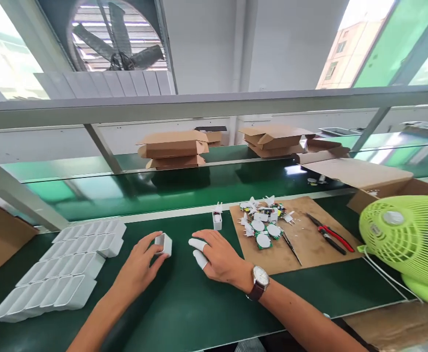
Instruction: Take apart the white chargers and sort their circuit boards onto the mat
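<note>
My left hand (140, 264) grips a small white plastic box (166, 244) between thumb and fingers, its hollow side tilted toward me. To the right of it, my right hand (215, 254) hovers over the green table with nothing in it; its fingers are apart, and two wear white finger covers (200, 251). Just beyond that hand stands another white box (217, 221) with white pronged parts at its top. Rows of white boxes (67, 264) sit on the left. Close to my right hand lies a pile of round green-and-white circuit boards (263, 239) and white plug parts (248, 229).
A brown cardboard sheet (309, 254) lies under the pile, tweezers (292, 249) and red-and-black pliers (333, 235). A green fan (400, 239) stands at right. Cardboard boxes (177, 146) rest on the green conveyor surface (162, 190) behind; a metal bar (214, 105) crosses above.
</note>
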Tool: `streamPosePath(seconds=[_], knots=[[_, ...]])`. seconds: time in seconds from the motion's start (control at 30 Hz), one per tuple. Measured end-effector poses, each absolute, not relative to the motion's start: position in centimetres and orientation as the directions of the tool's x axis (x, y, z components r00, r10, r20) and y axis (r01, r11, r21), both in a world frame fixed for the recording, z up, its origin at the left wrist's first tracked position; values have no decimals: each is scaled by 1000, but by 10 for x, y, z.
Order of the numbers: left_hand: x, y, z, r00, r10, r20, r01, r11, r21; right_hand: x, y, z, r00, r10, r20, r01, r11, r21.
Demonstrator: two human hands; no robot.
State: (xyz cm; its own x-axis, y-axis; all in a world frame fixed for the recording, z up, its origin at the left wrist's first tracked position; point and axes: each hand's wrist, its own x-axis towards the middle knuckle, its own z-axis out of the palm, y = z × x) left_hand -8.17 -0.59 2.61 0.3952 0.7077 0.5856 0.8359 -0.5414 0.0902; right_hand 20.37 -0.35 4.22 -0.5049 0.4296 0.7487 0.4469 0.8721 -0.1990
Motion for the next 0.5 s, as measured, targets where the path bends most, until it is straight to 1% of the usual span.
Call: streamPosePath(seconds=[0.1, 0.2, 0.27, 0.33, 0.4, 0.43, 0.5], knots=[[-45, 11, 24, 431, 727, 534, 774, -602, 196, 244, -4, 56, -468, 540, 700, 573, 788, -226], [-25, 22, 19, 455, 738, 499, 707, -640, 301, 297, -8, 55, -396, 671, 627, 725, 647, -235], [-17, 24, 15, 452, 740, 498, 662, -653, 368, 332, -13, 46, -349, 766, 540, 814, 533, -230], [-13, 24, 10, 430, 744, 512, 634, -652, 415, 358, -20, 36, -339, 841, 423, 867, 453, -207], [-12, 22, 5, 415, 746, 521, 621, -651, 438, 371, -26, 31, -341, 883, 323, 894, 411, -179], [-12, 21, 3, 415, 745, 522, 615, -653, 443, 372, -28, 32, -341, 892, 296, 899, 402, -175], [-14, 19, 0, 422, 741, 523, 603, -660, 449, 364, -32, 39, -325, 891, 318, 891, 401, -214]])
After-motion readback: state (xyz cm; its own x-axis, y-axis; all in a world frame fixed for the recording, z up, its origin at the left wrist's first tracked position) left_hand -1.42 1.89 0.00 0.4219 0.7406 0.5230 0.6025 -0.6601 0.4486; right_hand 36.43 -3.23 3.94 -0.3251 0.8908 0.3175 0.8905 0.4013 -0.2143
